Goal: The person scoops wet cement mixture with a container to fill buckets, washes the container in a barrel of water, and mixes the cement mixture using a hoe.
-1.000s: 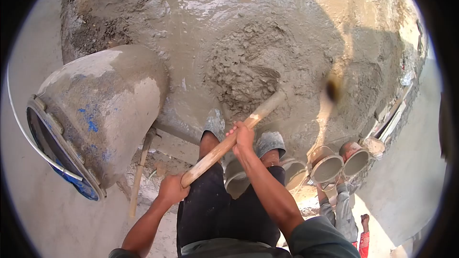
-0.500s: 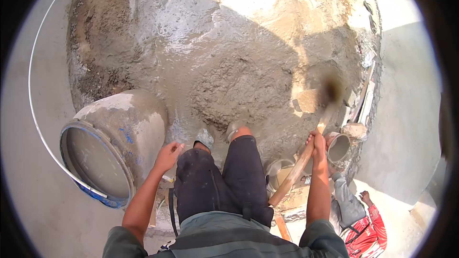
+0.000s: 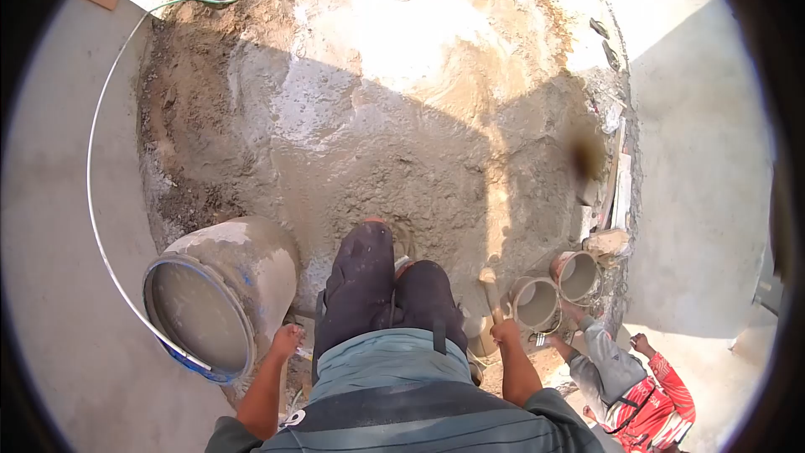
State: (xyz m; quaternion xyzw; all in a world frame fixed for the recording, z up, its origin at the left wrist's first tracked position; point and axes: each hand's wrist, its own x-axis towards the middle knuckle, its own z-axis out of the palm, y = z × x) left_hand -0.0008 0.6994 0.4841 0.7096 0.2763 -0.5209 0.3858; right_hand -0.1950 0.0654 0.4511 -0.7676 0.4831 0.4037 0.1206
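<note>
My right hand [image 3: 505, 332] is closed around a wooden handle [image 3: 492, 292], whose rounded end points forward over the wet mortar [image 3: 394, 176]. The rest of that tool is hidden, so I cannot tell its kind. My left hand [image 3: 288, 340] hangs beside my left thigh with its fingers curled in and nothing visible in them. Just left of it lies a mortar-smeared drum [image 3: 267, 264] with a blue rim, tilted, with grey liquid in its mouth. My feet are among the mortar, mostly hidden by my dark trousers.
Two buckets, a nearer one [image 3: 535, 302] and a farther one [image 3: 576, 275], stand at the right. Behind them sits a person in a red top [image 3: 654, 403], an arm near the buckets. A pale hose [image 3: 92, 193] curves along the left. Wood strips [image 3: 621, 189] line the right edge.
My right hand has drawn the wooden handle back towards my body and lowered it. My left hand has moved back too. My view has shifted, showing a second bucket and more of the hose.
</note>
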